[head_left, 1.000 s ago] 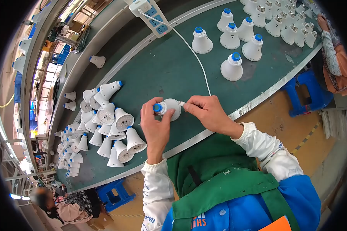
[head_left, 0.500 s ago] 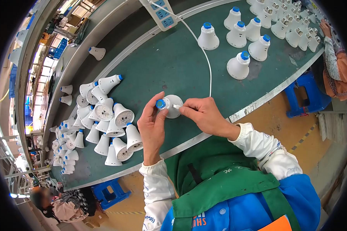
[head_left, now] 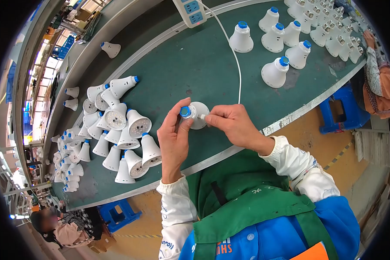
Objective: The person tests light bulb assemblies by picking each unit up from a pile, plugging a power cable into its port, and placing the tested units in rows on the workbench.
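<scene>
A white bulb housing with a blue cap [head_left: 199,113] stands tilted near the middle of the green table. My left hand [head_left: 175,134] grips it around the neck, thumb and fingers on either side of the blue cap. The fingers of my right hand [head_left: 232,123] pinch the small white plug of a cable [head_left: 239,73], its tip against the side of the housing. Whether the plug is fully inside cannot be made out. The cable runs up from behind my right hand to a power strip [head_left: 192,13].
A pile of white housings [head_left: 117,118] lies left on the green table [head_left: 169,69]. Blue-capped housings [head_left: 274,72] stand at the right, metal-ended ones [head_left: 320,34] beyond. Blue stools [head_left: 117,214] are below the table edge. One person [head_left: 69,232] is lower left, another [head_left: 381,82] far right.
The plug in my right hand has come up against the housing, which has tipped slightly. The view has shifted, so the pile and the power strip sit differently in it.
</scene>
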`<state>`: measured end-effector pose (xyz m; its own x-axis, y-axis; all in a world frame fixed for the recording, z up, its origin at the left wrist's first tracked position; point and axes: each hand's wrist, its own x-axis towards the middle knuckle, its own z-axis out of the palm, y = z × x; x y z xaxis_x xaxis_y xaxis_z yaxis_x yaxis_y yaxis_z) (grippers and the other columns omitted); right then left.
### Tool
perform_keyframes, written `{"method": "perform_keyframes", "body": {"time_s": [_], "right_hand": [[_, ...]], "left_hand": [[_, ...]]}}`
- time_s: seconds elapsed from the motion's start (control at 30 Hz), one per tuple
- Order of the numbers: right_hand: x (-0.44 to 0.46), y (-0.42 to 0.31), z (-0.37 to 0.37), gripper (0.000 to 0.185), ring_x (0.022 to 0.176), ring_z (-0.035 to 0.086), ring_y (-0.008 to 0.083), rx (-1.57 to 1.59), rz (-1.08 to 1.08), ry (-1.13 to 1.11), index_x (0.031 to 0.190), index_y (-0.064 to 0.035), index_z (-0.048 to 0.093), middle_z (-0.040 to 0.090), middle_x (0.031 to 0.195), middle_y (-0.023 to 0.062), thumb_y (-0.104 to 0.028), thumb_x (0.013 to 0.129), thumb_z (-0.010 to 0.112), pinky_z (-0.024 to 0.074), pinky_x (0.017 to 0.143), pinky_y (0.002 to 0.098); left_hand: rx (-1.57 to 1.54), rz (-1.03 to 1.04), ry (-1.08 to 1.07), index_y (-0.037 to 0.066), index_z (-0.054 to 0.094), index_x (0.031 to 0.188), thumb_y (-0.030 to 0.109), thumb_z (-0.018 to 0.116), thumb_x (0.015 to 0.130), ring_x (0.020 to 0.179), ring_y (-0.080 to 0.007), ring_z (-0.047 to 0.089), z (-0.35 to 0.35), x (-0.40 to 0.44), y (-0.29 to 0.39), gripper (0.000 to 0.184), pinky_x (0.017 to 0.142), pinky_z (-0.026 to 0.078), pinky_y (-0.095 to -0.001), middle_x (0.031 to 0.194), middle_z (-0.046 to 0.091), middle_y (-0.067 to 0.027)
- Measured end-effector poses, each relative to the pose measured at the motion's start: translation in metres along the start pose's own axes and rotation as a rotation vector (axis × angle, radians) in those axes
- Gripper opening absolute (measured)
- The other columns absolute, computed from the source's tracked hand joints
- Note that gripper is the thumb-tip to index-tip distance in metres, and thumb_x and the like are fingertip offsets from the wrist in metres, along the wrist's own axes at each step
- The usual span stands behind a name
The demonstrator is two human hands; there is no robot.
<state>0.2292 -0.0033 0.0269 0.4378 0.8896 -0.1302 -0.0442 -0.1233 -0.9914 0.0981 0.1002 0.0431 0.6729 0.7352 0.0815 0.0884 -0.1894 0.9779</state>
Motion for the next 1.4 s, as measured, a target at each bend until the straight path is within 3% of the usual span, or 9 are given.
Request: {"method": "perform_keyframes", "body": {"time_s": [0.07, 0.8, 0.87, 0.93, 1.03, 1.1, 1.2, 1.27, 1.4], "right_hand": [[0.001, -0.001, 0.0, 0.025, 0.052, 0.041, 0.0081, -0.003, -0.02, 0.039, 0.077, 0.0042, 0.064, 0.049, 0.052, 0.0033, -0.02, 0.082, 0.061, 0.0348, 0.048, 0.0286], [0.005, 0.0, 0.01, 0.025, 0.054, 0.044, 0.0083, 0.099, 0.084, 0.037, 0.08, 0.0056, 0.064, 0.052, 0.056, 0.0018, -0.019, 0.083, 0.061, 0.0364, 0.05, 0.0274], [0.005, -0.003, 0.01, 0.022, 0.053, 0.037, 0.0039, 0.095, 0.069, 0.027, 0.074, 0.001, 0.064, 0.049, 0.058, -0.0036, -0.017, 0.086, 0.06, 0.0284, 0.047, 0.0227], [0.008, -0.001, 0.008, 0.023, 0.052, 0.037, 0.0045, 0.014, 0.042, 0.007, 0.073, 0.0008, 0.064, 0.049, 0.057, -0.003, -0.018, 0.086, 0.06, 0.0293, 0.047, 0.0233], [0.014, -0.008, 0.0, 0.024, 0.051, 0.039, 0.0058, -0.118, 0.042, -0.054, 0.071, 0.0004, 0.064, 0.049, 0.055, -0.0015, -0.019, 0.085, 0.06, 0.0313, 0.047, 0.0246], [0.015, -0.012, -0.004, 0.026, 0.05, 0.041, 0.0065, -0.168, 0.067, -0.1, 0.07, 0.0002, 0.064, 0.049, 0.054, -0.0006, -0.02, 0.085, 0.06, 0.0324, 0.047, 0.0252], [0.013, -0.014, -0.008, 0.027, 0.049, 0.043, 0.0077, -0.215, 0.042, -0.125, 0.071, 0.0002, 0.064, 0.05, 0.053, 0.0007, -0.022, 0.085, 0.059, 0.0337, 0.046, 0.0264], [0.011, -0.014, -0.008, 0.03, 0.058, 0.059, 0.0285, -0.282, 0.022, -0.111, 0.077, -0.0036, 0.069, 0.062, 0.062, 0.0124, -0.031, 0.083, 0.057, 0.0437, 0.057, 0.038], [0.009, -0.014, -0.006, 0.029, 0.058, 0.058, 0.029, -0.301, 0.022, -0.105, 0.077, -0.0034, 0.068, 0.061, 0.061, 0.0126, -0.029, 0.083, 0.057, 0.0435, 0.057, 0.0387]], "left_hand": [[-0.009, 0.008, 0.0, 0.001, 0.057, 0.119, -0.007, 0.055, 0.084, 0.096, -0.0115, 0.057, 0.0, 0.0, 0.0, 0.036, 0.086, 0.045, -0.0254, 0.108, 0.063, -0.006], [0.157, 0.046, -0.018, 0.005, 0.057, 0.117, -0.005, 0.056, 0.082, 0.088, -0.014, 0.059, -0.003, 0.001, -0.004, 0.036, 0.079, 0.047, -0.0274, 0.102, 0.064, -0.0078], [0.164, 0.05, -0.01, 0.005, 0.057, 0.117, -0.005, 0.056, 0.082, 0.087, -0.0144, 0.059, -0.003, 0.001, -0.005, 0.036, 0.078, 0.047, -0.0274, 0.101, 0.064, -0.0079], [0.172, 0.064, -0.004, 0.006, 0.058, 0.116, -0.005, 0.055, 0.082, 0.086, -0.0148, 0.059, -0.001, -0.001, -0.005, 0.036, 0.078, 0.047, -0.0274, 0.101, 0.064, -0.008], [0.157, 0.077, 0.021, 0.003, 0.054, 0.12, -0.005, 0.054, 0.083, 0.094, -0.0171, 0.06, 0.008, -0.005, -0.01, 0.038, 0.083, 0.047, -0.0294, 0.108, 0.062, -0.0114], [-0.027, 0.234, 0.235, 0.0, 0.047, 0.127, -0.005, 0.054, 0.084, 0.106, -0.0204, 0.057, 0.023, -0.009, -0.023, 0.043, 0.09, 0.045, -0.0319, 0.118, 0.057, -0.0159], [0.11, 0.264, 0.231, 0.0, 0.036, 0.134, -0.004, 0.055, 0.086, 0.116, -0.0221, 0.05, 0.027, -0.016, -0.032, 0.051, 0.1, 0.04, -0.035, 0.126, 0.051, -0.015], [0.192, 0.28, 0.256, 0.0, 0.037, 0.133, -0.005, 0.058, 0.083, 0.115, -0.0219, 0.051, 0.032, -0.016, -0.03, 0.054, 0.1, 0.04, -0.0348, 0.126, 0.05, -0.015], [0.265, 0.284, 0.367, 0.001, 0.046, 0.124, -0.002, 0.066, 0.075, 0.108, -0.0254, 0.057, 0.04, -0.011, -0.038, 0.053, 0.09, 0.046, -0.0342, 0.12, 0.056, -0.0148]]}}
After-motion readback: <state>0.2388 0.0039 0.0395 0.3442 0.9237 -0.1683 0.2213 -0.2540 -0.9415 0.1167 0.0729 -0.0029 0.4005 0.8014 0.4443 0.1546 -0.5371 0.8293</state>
